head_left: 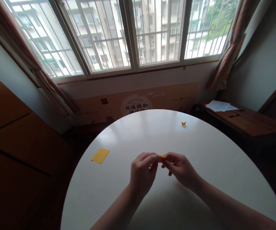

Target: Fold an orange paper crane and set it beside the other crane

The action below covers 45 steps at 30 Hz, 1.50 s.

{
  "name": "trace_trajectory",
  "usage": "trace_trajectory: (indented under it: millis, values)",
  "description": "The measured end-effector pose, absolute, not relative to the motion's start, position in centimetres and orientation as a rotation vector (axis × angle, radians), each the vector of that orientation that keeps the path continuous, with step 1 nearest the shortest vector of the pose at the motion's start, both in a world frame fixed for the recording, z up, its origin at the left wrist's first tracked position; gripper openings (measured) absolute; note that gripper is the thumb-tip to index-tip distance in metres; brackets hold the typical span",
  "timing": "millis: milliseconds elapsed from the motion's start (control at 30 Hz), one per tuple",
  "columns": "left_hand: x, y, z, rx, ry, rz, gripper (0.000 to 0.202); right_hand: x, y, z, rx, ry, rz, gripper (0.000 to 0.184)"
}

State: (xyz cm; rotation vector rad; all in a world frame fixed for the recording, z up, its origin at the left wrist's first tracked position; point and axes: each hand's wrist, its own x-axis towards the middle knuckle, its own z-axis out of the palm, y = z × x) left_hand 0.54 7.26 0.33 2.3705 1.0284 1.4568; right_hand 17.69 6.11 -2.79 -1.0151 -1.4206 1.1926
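Observation:
A small folded piece of orange paper (163, 157) is pinched between my two hands above the white round table (114, 198). My left hand (144, 169) grips its left end with thumb and fingertips, which hide much of it. On the other end, my right hand (177, 166) has its thumb and forefinger closed, the other fingers curled below. Farther back on the table stands a folded orange paper crane (183, 124). To the left lies a flat yellow sheet of paper (100, 156).
Beyond the table's far edge are a printed cardboard panel (161, 99) and a barred window (157, 32). A wooden desk (252, 123) with white papers (220, 105) stands at the right. A wooden cabinet (15, 137) fills the left side.

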Motion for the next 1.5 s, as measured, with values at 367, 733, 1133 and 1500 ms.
trace_trajectory:
  millis: [367,733,1133,1500]
  values:
    - [0.52,7.23,0.35,2.366,0.956,1.483,0.016,17.59,5.86,-2.53,-1.010,-1.396,1.224,0.032]
    - [0.42,7.07,0.37,2.422,0.926,1.512,0.019,17.15,5.49,-2.52,-0.986,-1.350,1.215,0.031]
    - [0.66,7.09,0.32,2.342,1.030,1.475,0.013,16.86,5.38,-2.73,-1.007,-1.324,1.195,0.033]
    - [0.65,7.13,0.55,2.367,0.976,1.492,0.016,16.92,5.48,-2.79,-1.010,-1.347,1.188,0.033]
